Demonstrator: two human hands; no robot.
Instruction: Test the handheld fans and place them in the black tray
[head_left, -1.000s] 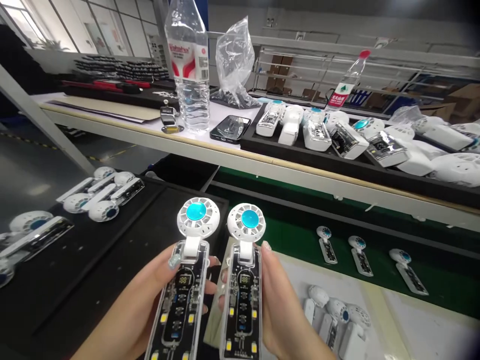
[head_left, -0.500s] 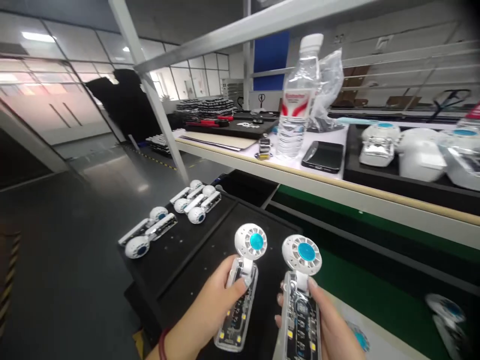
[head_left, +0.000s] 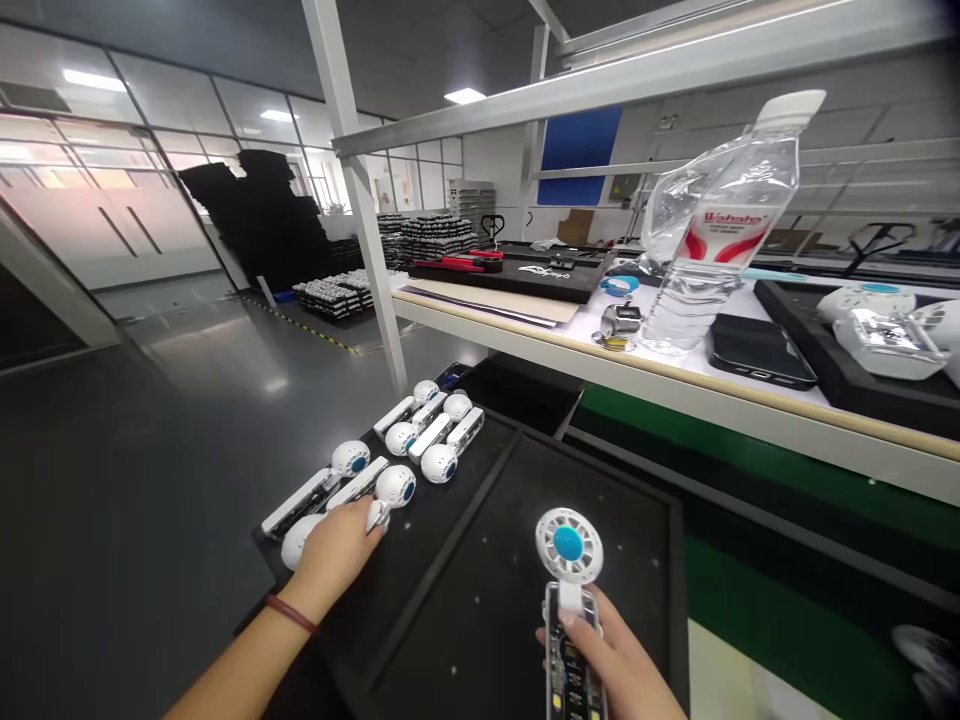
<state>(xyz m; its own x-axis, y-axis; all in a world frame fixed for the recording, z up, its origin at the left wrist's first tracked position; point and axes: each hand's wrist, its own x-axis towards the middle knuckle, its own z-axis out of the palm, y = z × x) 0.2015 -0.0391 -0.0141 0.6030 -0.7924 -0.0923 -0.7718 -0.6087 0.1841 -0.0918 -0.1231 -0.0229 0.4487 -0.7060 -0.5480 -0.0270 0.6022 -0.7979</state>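
The fingers of your right hand (head_left: pixel 626 655) wrap a clear-cased black device with round white head (head_left: pixel 570 597), over the flat black tray (head_left: pixel 517 560); your left hand (head_left: pixel 337 548) pinches a white round-headed device (head_left: pixel 395 487) near the left edge. Tray surface stretches from the black ridge (head_left: pixel 439 570) to the right rim (head_left: pixel 679 600).

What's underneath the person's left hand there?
A white device shows its round head past the left hand; a second device peeks out alongside. Whatever else lies beneath is covered.
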